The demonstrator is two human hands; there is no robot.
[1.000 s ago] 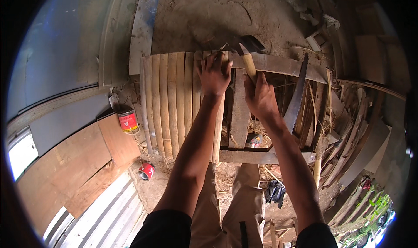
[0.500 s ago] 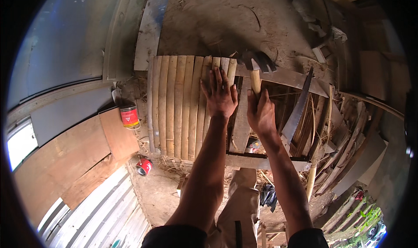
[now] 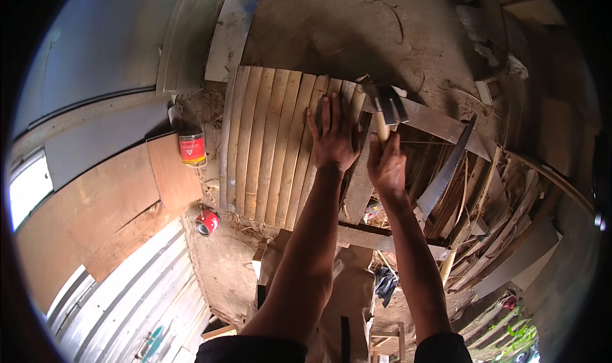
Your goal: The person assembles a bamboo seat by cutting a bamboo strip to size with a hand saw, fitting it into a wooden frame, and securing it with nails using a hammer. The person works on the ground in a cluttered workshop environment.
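Bamboo slats (image 3: 271,146) lie side by side across a wooden frame (image 3: 433,122), covering its left part. My left hand (image 3: 335,143) rests on the slats near the right end of the row, palm down with fingers spread. Just right of it, my right hand (image 3: 387,168) is wrapped round the wooden handle of a hammer (image 3: 389,104). The dark hammer head is over the far rail, close to the end of the rightmost slat. A hand saw (image 3: 446,171) lies slantwise across the open right part of the frame. Any nail under the hammer is too small to make out.
Two red cans, one upright (image 3: 192,149) and one tipped over (image 3: 206,222), are on the ground at the left. Split wood scraps (image 3: 510,219) are heaped at the right. A plywood sheet (image 3: 95,197) and corrugated metal (image 3: 137,299) stand along the left side.
The view has turned, so the frame appears tilted. My left hand stays on the slats. The hammer remains in my right hand near the far rail, its head at a slightly different angle.
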